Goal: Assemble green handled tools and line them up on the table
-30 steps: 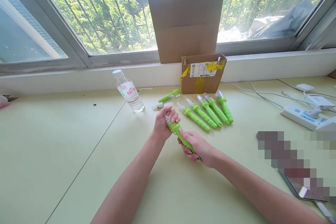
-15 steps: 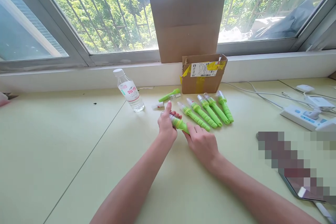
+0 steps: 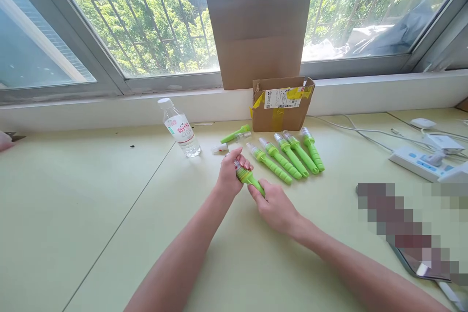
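Observation:
Between my hands is a green plastic stick (image 3: 244, 174) with a clear capped end and a tapering handle; its exact kind I cannot make out. My left hand (image 3: 231, 173) is wrapped round the clear end, hiding much of it. The handle's lower end is pinched by my right hand (image 3: 275, 204), thumb along its near side. To the right, several similar green sticks (image 3: 281, 157) lie side by side, clear ends pointing away from me. Beyond my left hand are a loose green handle (image 3: 231, 135), a clear tube-like piece (image 3: 243, 136) and a small white piece (image 3: 220, 148).
A water bottle (image 3: 182, 129) stands at the back left. Against the sill is an open cardboard box (image 3: 281, 113). A power strip (image 3: 415, 165) with white cables lies at the right, and a phone (image 3: 409, 258), partly blurred out, nearer me. A seam crosses the pale table (image 3: 91, 195).
My right hand has shifted slightly toward me along the stick, its grip now turned with the thumb showing. The left thumb has folded down from upright. The stick tilts more steeply toward me.

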Available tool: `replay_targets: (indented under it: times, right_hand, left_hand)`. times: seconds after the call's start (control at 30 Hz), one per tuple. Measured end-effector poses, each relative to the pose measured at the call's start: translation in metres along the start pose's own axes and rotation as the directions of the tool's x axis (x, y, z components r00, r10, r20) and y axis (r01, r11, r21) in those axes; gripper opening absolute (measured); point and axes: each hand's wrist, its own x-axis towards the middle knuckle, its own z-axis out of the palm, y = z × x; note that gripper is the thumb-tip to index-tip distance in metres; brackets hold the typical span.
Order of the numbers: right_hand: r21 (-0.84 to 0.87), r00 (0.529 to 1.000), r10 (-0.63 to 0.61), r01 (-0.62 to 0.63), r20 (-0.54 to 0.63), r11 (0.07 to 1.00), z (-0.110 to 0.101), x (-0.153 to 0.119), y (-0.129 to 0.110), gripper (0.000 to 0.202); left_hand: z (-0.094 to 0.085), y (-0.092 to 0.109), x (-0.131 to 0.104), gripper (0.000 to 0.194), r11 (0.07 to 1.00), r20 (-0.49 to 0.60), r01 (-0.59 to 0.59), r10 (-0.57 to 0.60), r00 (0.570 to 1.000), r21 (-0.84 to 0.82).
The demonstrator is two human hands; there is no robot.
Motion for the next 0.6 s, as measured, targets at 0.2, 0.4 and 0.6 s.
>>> replay_targets:
  times: [0.2,0.4,0.6]
  right_hand:
    - [0.359,0.966,0.061,-0.151,0.250,0.921,-0.001,0.002,-0.002,0.040]
    - [-0.306,0.970,-0.165,0.105,-0.178,0.946,-0.002,0.007,0.015,0.021]
    - [-0.655,0.969,-0.146,-0.019,-0.197,0.756,-0.006,0.011,0.020,0.006]
  left_hand:
    - [-0.006,0.012,-0.001,0.039,0.997,0.212,0.070,-0.059,0.976,-0.044]
    - [0.003,0.003,-0.001,0.042,0.997,0.081,-0.002,0.008,0.997,-0.071]
    - [0.016,-0.010,-0.011,0.041,0.994,-0.162,-0.082,0.070,0.984,-0.069]
